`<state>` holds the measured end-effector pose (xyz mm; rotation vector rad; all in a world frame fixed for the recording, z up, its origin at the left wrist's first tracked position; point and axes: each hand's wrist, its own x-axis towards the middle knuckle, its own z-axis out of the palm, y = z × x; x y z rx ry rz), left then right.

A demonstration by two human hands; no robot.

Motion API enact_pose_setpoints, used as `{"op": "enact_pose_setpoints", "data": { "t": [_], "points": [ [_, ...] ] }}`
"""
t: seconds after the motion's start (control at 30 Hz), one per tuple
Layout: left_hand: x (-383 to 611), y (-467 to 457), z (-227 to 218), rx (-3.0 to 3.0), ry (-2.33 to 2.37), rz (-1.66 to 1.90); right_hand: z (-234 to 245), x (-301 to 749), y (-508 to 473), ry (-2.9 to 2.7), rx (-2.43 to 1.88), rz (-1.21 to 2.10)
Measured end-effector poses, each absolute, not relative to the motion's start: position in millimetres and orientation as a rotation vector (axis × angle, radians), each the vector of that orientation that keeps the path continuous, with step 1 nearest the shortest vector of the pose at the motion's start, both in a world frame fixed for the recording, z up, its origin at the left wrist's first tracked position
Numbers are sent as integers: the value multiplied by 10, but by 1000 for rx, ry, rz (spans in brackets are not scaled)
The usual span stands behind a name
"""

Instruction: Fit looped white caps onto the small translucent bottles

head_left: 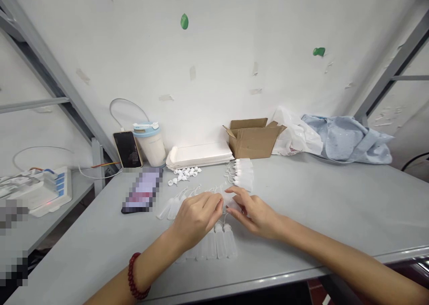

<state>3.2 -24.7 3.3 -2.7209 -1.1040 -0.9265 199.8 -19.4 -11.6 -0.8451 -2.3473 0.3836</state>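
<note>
My left hand (200,213) is closed, with its fingertips pinched together near the middle of the table; what they pinch is hidden. Opposite it, my right hand (256,211) curls thumb and fingers around a small translucent plastic bottle (230,201), partly covered by the fingers. Below the hands lies a row of similar translucent bottles (219,242), side by side. More bottles with thin strings (172,206) lie left of my left hand. Beyond my right hand is a stack of bottles with white tops and loops (244,173). Small white caps (182,175) are heaped behind my left hand.
At the back stand an open cardboard box (254,139), a stack of white trays (201,154), a blue-lidded cup (150,144) and a propped phone (128,149). Another phone (142,191) lies left. A plastic bag (295,133) and blue cloth (348,137) sit back right.
</note>
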Motion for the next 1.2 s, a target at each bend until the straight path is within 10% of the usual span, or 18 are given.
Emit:
{"op": "enact_pose_setpoints", "data": {
  "t": [0.33, 0.7, 1.2],
  "points": [
    [56, -288, 110, -2849, -1245, -892, -110, 1995, -197, -2331, -914, 488],
    [52, -274, 295, -3303, -2485, -2057, -25, 1995, -212, -2107, -889, 825],
    [132, -320, 252, -3077, -1987, -2808, 85, 1963, -256, -1887, -738, 1470]
  ]
}}
